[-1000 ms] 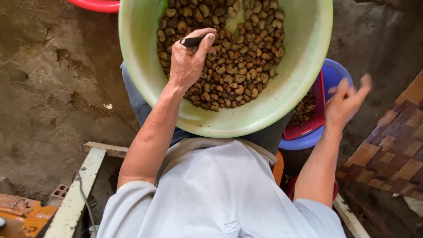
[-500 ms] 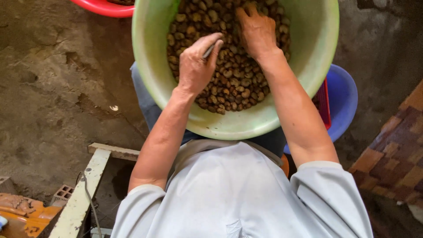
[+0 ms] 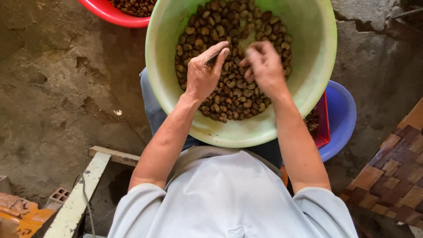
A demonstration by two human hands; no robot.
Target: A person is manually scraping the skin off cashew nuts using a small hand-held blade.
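1. Both hands are inside the green bowl (image 3: 317, 66), over the heap of brown nuts (image 3: 233, 92).
2. The left hand (image 3: 203, 75) pinches a thin dark tool (image 3: 213, 58) between thumb and forefinger, its long axis pointing up and right toward the other hand.
3. The right hand (image 3: 263, 66) is blurred, fingers curled onto the nuts; whether it holds one I cannot tell.
4. The nuts lie directly under both hands, the right sitting slightly nearer the middle of the heap.

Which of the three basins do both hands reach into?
The big green basin, full of brown nuts. The left hand and right hand are both inside it; the red basin and blue basin are untouched.
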